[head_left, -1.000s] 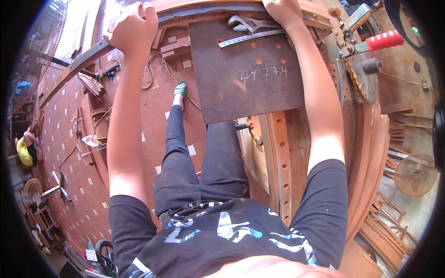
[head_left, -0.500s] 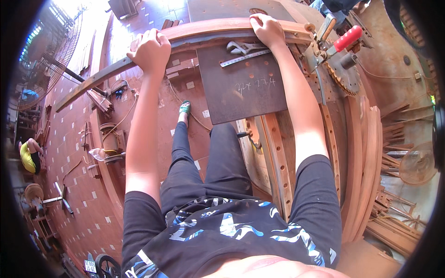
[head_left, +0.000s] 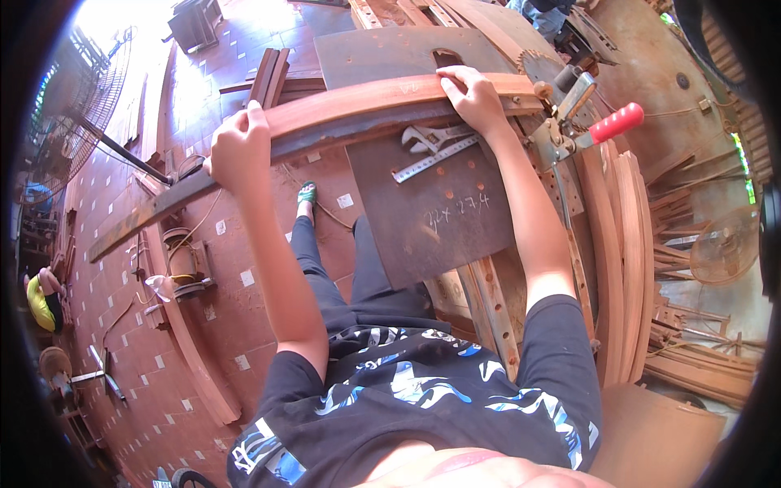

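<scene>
A curved reddish wooden piece lies across the far side of a dark flat plate. My left hand is closed round its left end. My right hand curls its fingers over the piece near its right end. Along the near edge of the wood runs a long dark bar, which sticks out past my left hand. A toggle clamp with a red handle sits at the right end. On the plate, close to my right wrist, lie an adjustable wrench and a steel rule.
A toothed saw blade shows beyond the clamp. Long curved boards stand at my right. A fan is at the far left. One person in yellow is at the left; another is at the top.
The view has shifted, so plate, wood and hands sit lower in it. My left hand is slightly further left. Both hands keep their hold on the wooden piece.
</scene>
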Demonstrator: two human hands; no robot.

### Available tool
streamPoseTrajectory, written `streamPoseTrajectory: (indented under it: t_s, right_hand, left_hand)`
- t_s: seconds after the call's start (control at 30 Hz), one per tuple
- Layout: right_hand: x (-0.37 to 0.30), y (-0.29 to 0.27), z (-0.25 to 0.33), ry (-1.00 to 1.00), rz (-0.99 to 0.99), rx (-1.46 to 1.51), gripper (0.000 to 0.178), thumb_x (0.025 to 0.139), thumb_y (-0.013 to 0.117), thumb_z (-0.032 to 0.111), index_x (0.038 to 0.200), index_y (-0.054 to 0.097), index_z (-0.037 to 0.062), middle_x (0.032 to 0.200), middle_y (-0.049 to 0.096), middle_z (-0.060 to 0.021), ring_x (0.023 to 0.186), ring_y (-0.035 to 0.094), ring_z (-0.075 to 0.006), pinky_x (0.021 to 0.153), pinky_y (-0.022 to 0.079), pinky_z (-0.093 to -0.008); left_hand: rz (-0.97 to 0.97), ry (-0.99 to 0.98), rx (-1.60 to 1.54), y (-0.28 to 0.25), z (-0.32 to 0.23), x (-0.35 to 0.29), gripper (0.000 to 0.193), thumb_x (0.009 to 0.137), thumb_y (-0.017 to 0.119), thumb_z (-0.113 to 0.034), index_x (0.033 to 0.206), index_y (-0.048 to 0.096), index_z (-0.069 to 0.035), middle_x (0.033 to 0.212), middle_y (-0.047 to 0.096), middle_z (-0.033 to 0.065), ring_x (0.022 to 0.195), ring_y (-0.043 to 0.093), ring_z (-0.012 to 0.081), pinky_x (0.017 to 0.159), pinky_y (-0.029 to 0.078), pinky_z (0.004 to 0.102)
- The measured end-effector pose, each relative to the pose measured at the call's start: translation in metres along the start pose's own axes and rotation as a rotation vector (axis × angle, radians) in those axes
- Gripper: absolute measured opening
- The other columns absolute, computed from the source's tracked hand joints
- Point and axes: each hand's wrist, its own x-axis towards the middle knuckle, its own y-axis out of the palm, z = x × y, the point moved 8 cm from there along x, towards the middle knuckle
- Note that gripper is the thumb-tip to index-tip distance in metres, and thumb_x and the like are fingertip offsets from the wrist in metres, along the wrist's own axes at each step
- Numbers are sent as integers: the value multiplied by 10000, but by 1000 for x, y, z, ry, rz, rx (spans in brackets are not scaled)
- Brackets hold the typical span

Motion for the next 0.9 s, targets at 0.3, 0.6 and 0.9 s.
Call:
streamPoseTrajectory:
  t_s: [0.3, 0.6, 0.9]
  right_hand:
    - [-58, -26, 17, 88, -26, 53, 228, 950, 669, 128, 1129, 744, 8, 1182, 738, -157, 1165, 672, -308, 1026, 522, -390]
    - [-83, -49, 27, 94, -20, -26, 223, 967, 659, 95, 1168, 724, 23, 1181, 730, -154, 1121, 690, -289, 1004, 526, -373]
    - [-101, -62, 40, 171, -30, -4, 200, 945, 675, 119, 1115, 728, 27, 1144, 728, -142, 1110, 678, -306, 1016, 515, -396]
  left_hand:
    - [-8, 56, -160, -36, -11, -51, 385, 942, 660, -433, 1073, 773, -89, 1191, 740, 121, 1184, 643, 317, 1049, 472, 443]
    - [124, 325, -66, -53, -46, -81, 467, 970, 664, -447, 1210, 688, -47, 1345, 650, 150, 1274, 573, 350, 1080, 450, 471]
    - [295, 494, -123, -65, -15, -110, 350, 961, 709, -344, 1120, 733, -33, 1233, 725, 132, 1263, 571, 339, 1084, 433, 474]
